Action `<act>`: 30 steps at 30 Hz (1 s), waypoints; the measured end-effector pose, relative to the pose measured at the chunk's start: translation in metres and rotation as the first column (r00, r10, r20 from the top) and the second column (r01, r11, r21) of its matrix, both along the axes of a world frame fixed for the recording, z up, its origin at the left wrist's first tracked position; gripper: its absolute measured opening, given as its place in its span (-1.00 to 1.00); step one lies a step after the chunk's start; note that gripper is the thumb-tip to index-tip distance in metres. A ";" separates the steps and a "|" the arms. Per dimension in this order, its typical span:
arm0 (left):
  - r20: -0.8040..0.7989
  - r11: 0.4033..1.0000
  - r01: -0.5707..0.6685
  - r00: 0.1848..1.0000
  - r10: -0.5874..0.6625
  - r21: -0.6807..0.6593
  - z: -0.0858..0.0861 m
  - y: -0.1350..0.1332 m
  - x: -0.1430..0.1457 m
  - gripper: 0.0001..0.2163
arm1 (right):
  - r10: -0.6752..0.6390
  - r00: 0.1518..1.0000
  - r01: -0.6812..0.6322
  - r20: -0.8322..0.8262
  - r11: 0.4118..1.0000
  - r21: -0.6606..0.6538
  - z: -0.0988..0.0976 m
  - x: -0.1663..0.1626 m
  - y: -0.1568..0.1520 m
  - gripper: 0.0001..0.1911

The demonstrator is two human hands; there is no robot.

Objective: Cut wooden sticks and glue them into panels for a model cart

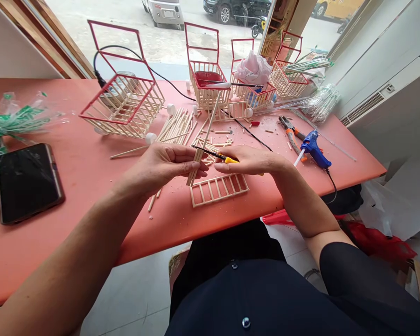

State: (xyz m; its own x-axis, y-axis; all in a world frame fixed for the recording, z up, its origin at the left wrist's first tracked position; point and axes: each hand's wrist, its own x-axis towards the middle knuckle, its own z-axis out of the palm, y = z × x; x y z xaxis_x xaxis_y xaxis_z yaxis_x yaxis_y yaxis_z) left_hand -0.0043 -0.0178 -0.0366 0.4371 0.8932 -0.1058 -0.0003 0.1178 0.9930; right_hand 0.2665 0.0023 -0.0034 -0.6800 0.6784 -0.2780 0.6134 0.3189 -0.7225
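Note:
My left hand [175,162] is closed around a few thin wooden sticks [207,128], held upright and tilted, one reaching higher than the others. In my right hand [250,160] is a yellow-handled tool [232,160] with a long thin black blade; most of its handle is hidden, so its exact kind is unclear. The blade lies across the sticks just above my left fingertips. Below my hands, a small ladder-like wooden frame [193,196] rests flat near the table's front edge. Cut stick pieces [215,144] and a pile of longer sticks [177,125] lie behind them.
Stick-built carts with red rims, one [126,100] at left and several behind, stand along the back of the orange table [91,242]. A blue glue gun [317,149] and pliers [292,130] lie right. A dark phone [28,182] and plastic packets [17,119] are left.

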 end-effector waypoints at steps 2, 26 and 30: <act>-0.010 1.000 0.003 1.000 -0.003 -0.013 0.003 -0.001 0.002 -0.47 | 0.004 1.000 -0.004 -0.006 1.000 0.014 0.001 -0.001 -0.001 -0.40; -0.040 0.998 -0.022 0.999 0.024 0.053 -0.005 0.004 -0.005 -0.42 | -0.070 0.997 0.078 -0.040 0.965 0.252 -0.017 -0.011 -0.006 -0.44; -0.059 1.000 -0.013 0.998 0.015 0.026 0.001 0.003 -0.005 -0.39 | -0.069 0.995 0.086 -0.072 0.962 0.260 -0.022 -0.011 -0.006 -0.44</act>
State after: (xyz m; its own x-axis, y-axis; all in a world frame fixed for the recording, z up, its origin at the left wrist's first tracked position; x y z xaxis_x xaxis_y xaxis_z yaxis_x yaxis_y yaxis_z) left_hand -0.0095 -0.0143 -0.0355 0.4182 0.9019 -0.1086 0.0574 0.0930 0.9940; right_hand 0.2553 -0.0041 -0.0259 -0.6328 0.7732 -0.0420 0.6006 0.4558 -0.6569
